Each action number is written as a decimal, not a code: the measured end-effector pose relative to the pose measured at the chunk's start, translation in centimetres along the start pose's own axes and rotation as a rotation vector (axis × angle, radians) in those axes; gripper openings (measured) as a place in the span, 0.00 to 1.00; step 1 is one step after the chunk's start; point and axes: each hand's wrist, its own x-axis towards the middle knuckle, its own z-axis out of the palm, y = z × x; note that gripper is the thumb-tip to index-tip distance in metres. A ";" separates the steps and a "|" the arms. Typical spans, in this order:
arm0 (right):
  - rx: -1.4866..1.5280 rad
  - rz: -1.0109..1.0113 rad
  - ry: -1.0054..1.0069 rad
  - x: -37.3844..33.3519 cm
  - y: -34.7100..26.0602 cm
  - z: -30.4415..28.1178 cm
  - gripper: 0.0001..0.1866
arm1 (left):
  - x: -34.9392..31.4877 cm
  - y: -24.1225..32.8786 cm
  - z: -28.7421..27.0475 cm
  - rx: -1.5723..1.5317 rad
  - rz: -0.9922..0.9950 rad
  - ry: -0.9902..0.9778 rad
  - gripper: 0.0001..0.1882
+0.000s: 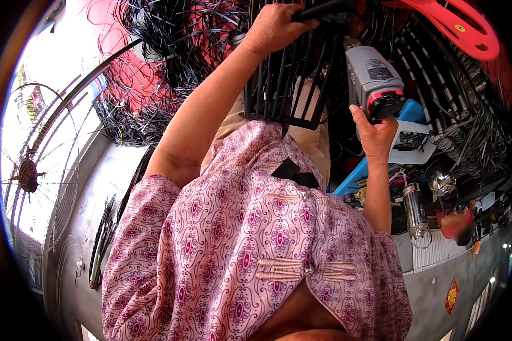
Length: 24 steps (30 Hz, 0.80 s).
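A black slatted frame (281, 111) rests across my lap, with long bars running away from me. At its far end my left hand (276, 28) is closed around a dark piece whose black arm (327, 8) extends to the right; the exact grip is partly hidden. My right hand (375, 133) is wrapped round the handle of a grey power tool (372, 68) with a red and black rear end. The tool's nose points away from me, close to the right side of the frame; whether it touches cannot be made out.
Tangled black strips (153, 108) lie over red material at the far left. A wire wheel-like frame (28, 170) stands at the left. Right of me are a blue tray (347, 181) with small items, a clear bottle (415, 210), woven black pieces (466, 125) and a red plastic piece (466, 28).
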 end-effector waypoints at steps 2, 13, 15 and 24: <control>-0.005 -0.011 0.005 0.0 0.1 0.0 0.10 | 0.0 0.2 0.1 0.000 0.001 0.000 0.21; -0.419 -0.286 -0.103 2.0 -0.4 -3.8 0.13 | -0.3 2.2 -1.4 -0.150 -0.026 -0.026 0.17; -0.363 -0.205 -0.146 2.8 -2.0 -4.4 0.18 | -0.3 2.2 -1.4 -0.137 -0.024 -0.024 0.17; -0.259 -0.184 -0.300 5.1 -2.2 -6.3 0.25 | -0.4 2.1 -1.6 -0.136 -0.049 -0.020 0.17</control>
